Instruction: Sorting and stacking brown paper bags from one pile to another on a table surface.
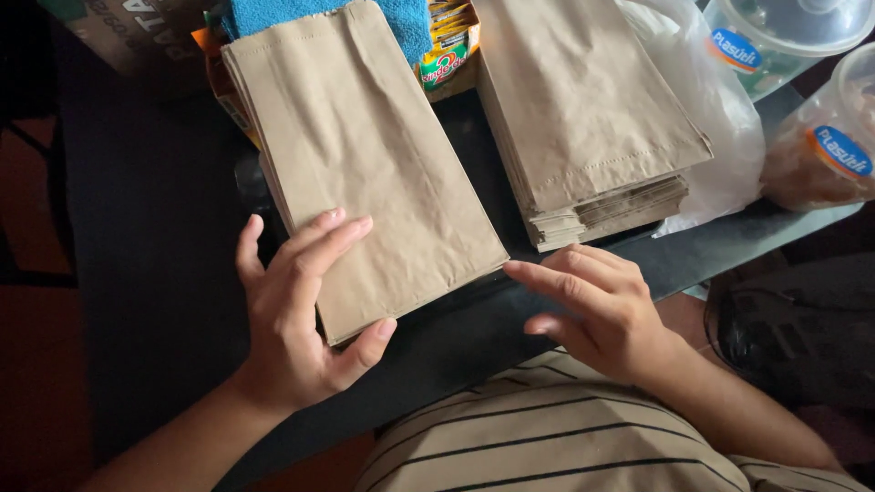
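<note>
A flat brown paper bag (pixel 365 155) lies on top of a thin pile of the same bags on a dark table (pixel 155 255). My left hand (pixel 296 314) rests on the bag's near left corner, fingers spread on top and thumb against the near edge. My right hand (pixel 597 305) hovers just right of the bag's near right corner, index finger pointing at that corner, holding nothing. A thicker stack of brown paper bags (pixel 583 118) sits to the right, farther back.
A blue cloth (pixel 401 23) and a box of small colourful packets (pixel 447 55) lie behind the bags. A white plastic bag (pixel 720 137) and two clear lidded containers (pixel 820 146) stand at the right. A cardboard box (pixel 137 32) is at the far left.
</note>
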